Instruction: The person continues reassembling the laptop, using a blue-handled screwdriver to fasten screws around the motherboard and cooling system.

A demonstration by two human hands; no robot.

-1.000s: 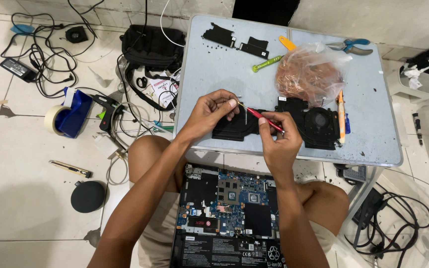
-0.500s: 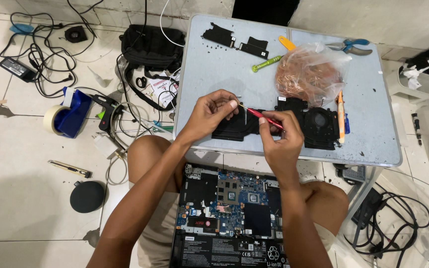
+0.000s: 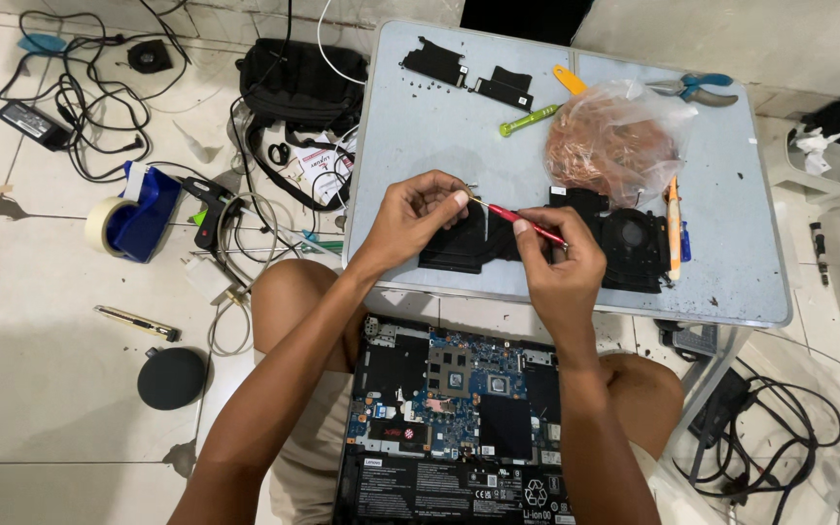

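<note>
My right hand (image 3: pixel 558 261) grips a thin red-handled tool (image 3: pixel 525 221) whose metal tip points up-left toward my left hand (image 3: pixel 418 216). My left hand's fingers pinch something small at the tool's tip; a thin wire hangs down from there. Both hands hover over a black laptop cooling assembly with fans (image 3: pixel 634 243) lying on the small light-blue table (image 3: pixel 420 126). An opened laptop (image 3: pixel 459 408), with its circuit board and battery exposed, rests on my lap below.
On the table lie a clear bag of copper strands (image 3: pixel 614 141), a green screwdriver (image 3: pixel 527 121), blue pliers (image 3: pixel 697 89), black brackets (image 3: pixel 469 73) and an orange tool (image 3: pixel 673 228). On the tiled floor: tape dispenser (image 3: pixel 133 214), black bag (image 3: pixel 298 83), cables (image 3: pixel 70 87), utility knife (image 3: pixel 136 323), round black disc (image 3: pixel 171 377).
</note>
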